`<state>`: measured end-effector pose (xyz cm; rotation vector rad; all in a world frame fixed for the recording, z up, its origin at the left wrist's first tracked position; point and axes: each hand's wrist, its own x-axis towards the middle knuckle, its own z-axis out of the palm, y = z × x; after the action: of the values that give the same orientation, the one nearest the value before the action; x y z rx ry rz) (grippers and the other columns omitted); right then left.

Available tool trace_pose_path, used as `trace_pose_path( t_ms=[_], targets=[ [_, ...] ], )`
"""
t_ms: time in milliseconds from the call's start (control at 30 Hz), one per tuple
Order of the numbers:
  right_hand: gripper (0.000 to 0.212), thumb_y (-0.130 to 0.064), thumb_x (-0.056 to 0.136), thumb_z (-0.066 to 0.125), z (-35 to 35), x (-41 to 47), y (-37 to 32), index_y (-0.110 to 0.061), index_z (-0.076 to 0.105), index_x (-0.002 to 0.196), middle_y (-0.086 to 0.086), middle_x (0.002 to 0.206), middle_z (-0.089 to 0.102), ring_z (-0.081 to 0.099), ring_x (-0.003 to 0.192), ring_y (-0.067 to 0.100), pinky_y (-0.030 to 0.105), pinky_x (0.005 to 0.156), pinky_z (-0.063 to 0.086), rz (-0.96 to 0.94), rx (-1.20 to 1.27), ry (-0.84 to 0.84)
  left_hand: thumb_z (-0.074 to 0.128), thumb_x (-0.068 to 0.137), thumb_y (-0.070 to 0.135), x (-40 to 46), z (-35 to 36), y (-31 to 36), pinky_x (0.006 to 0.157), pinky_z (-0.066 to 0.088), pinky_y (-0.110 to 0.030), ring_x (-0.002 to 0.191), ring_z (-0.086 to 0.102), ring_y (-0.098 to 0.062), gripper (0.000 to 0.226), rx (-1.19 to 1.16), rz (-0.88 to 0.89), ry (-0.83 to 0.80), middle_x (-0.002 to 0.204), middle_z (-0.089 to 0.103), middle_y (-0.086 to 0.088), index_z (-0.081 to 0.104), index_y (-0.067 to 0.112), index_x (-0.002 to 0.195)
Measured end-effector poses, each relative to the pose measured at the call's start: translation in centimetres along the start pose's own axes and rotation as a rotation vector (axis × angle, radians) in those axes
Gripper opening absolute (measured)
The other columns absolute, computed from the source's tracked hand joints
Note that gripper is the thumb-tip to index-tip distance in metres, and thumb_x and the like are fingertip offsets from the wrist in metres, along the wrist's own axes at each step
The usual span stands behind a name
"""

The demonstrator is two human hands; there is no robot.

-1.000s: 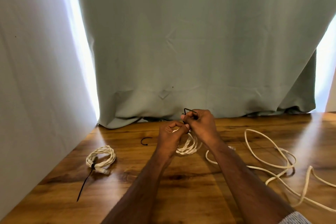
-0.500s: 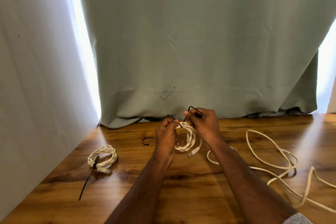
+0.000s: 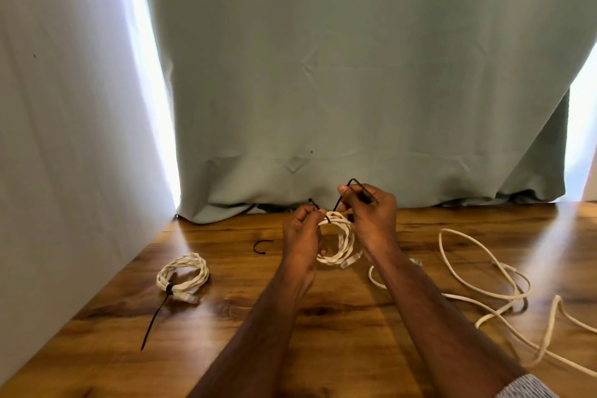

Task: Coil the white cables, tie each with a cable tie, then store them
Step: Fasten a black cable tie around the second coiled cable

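A white coiled cable (image 3: 341, 244) hangs between my hands above the wooden table (image 3: 339, 326). A black cable tie (image 3: 343, 196) loops round its top. My left hand (image 3: 302, 233) pinches the coil and the tie's head end at the top left. My right hand (image 3: 368, 213) pinches the tie's long tail, which bends up above the fingers. A second white coil (image 3: 182, 273), bound with a black tie whose tail trails toward me, lies at the left. A loose white cable (image 3: 484, 287) sprawls at the right.
A spare black cable tie (image 3: 262, 246), curled, lies on the table left of my hands. A grey-green curtain (image 3: 355, 90) hangs along the table's back edge. A white wall (image 3: 64, 139) bounds the left side.
Both hands lifted the coil off the table and moved slightly apart. The tie's tail now stands out further above my right hand.
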<state>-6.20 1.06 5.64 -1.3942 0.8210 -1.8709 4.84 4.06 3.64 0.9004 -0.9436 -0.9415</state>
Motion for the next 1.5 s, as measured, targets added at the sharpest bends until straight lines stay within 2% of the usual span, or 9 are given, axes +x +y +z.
trace_pose_path(
  t_ms=[400, 533, 700, 900, 1033, 1100, 1267, 1400, 1500],
  targets=[
    [0.014, -0.017, 0.089, 0.076, 0.2, 0.1, 0.2, -0.012, 0.075, 0.076, 0.000, 0.057, 0.066, 0.061, 0.052, 0.012, 0.024, 0.053, 0.048, -0.154, -0.153, -0.145, 0.065, 0.086, 0.015, 0.1, -0.7, -1.1, 0.045, 0.031, -0.023, 0.047, 0.039, -0.013, 0.019, 0.143, -0.005, -0.020, 0.063, 0.054, -0.006, 0.065, 0.019, 0.067],
    [0.020, -0.014, 0.089, 0.076, -0.3, 0.5, 0.3, -0.014, 0.073, 0.069, 0.006, 0.061, 0.068, 0.063, 0.058, 0.015, 0.030, 0.061, 0.049, -0.175, -0.146, -0.172, 0.064, 0.087, 0.013, 0.1, -0.6, -1.5, 0.043, 0.032, -0.022, 0.047, 0.040, -0.016, 0.027, 0.167, -0.021, -0.018, 0.058, 0.048, -0.006, 0.058, 0.019, 0.061],
    [0.011, -0.008, 0.085, 0.078, 0.0, -0.2, -0.4, -0.019, 0.080, 0.084, -0.006, 0.077, 0.076, 0.072, 0.074, 0.009, 0.023, 0.070, 0.054, -0.228, -0.211, -0.457, 0.065, 0.082, 0.032, 0.4, -1.1, -1.3, 0.056, 0.044, -0.034, 0.065, 0.057, -0.025, 0.017, 0.053, -0.102, 0.049, 0.076, 0.065, -0.015, 0.073, 0.018, 0.075],
    [0.014, -0.004, 0.081, 0.080, 0.2, -1.1, 0.7, -0.009, 0.082, 0.094, -0.001, 0.092, 0.077, 0.071, 0.088, 0.008, 0.023, 0.082, 0.055, -0.369, -0.351, -0.699, 0.061, 0.087, 0.014, 1.0, -2.9, -1.2, 0.050, 0.036, -0.027, 0.055, 0.048, -0.021, 0.020, -0.071, -0.209, 0.166, 0.065, 0.054, -0.012, 0.069, 0.011, 0.069],
    [0.015, -0.009, 0.081, 0.079, 0.3, -1.6, 1.3, -0.015, 0.082, 0.095, -0.004, 0.093, 0.078, 0.069, 0.086, -0.001, 0.019, 0.079, 0.051, -0.388, -0.446, -0.737, 0.064, 0.079, 0.004, 1.3, -3.2, -0.6, 0.050, 0.036, -0.026, 0.049, 0.047, -0.021, 0.012, -0.210, -0.284, 0.206, 0.062, 0.053, -0.013, 0.067, 0.006, 0.068],
    [0.016, -0.015, 0.083, 0.076, 0.4, -2.0, 1.8, -0.024, 0.081, 0.095, -0.009, 0.091, 0.078, 0.069, 0.083, 0.001, 0.031, 0.081, 0.054, -0.377, -0.534, -0.710, 0.066, 0.078, 0.005, 1.4, -3.3, -0.6, 0.052, 0.035, -0.029, 0.051, 0.048, -0.022, 0.012, -0.207, -0.274, 0.219, 0.064, 0.057, -0.016, 0.071, 0.006, 0.067],
    [0.013, -0.034, 0.077, 0.072, 0.9, -3.0, 2.3, -0.036, 0.077, 0.089, -0.009, 0.101, 0.066, 0.058, 0.098, 0.022, 0.040, 0.077, 0.040, -0.704, -0.949, -0.574, 0.066, 0.080, 0.002, 1.5, -3.1, -0.3, 0.057, 0.044, -0.031, 0.056, 0.055, -0.025, 0.015, -0.256, -0.243, 0.222, 0.069, 0.063, -0.019, 0.070, 0.006, 0.066],
    [0.018, -0.047, 0.087, 0.068, 0.8, -3.3, 1.9, -0.046, 0.074, 0.104, -0.008, 0.138, 0.048, 0.039, 0.125, 0.023, 0.037, 0.086, 0.025, -0.535, -1.136, -0.574, 0.065, 0.081, 0.003, 1.7, -3.3, -0.3, 0.058, 0.047, -0.034, 0.061, 0.059, -0.029, 0.011, -0.253, -0.244, 0.215, 0.079, 0.065, -0.024, 0.069, 0.006, 0.071],
    [0.027, -0.054, 0.096, 0.054, 0.5, -3.0, 2.4, -0.047, 0.071, 0.116, -0.010, 0.130, 0.055, 0.048, 0.122, 0.019, 0.041, 0.094, 0.030, -0.411, -1.168, -0.673, 0.064, 0.082, 0.002, 1.5, -3.4, -0.2, 0.053, 0.048, -0.030, 0.058, 0.060, -0.029, 0.009, -0.237, -0.249, 0.191, 0.080, 0.066, -0.025, 0.068, 0.003, 0.074]
  ],
)
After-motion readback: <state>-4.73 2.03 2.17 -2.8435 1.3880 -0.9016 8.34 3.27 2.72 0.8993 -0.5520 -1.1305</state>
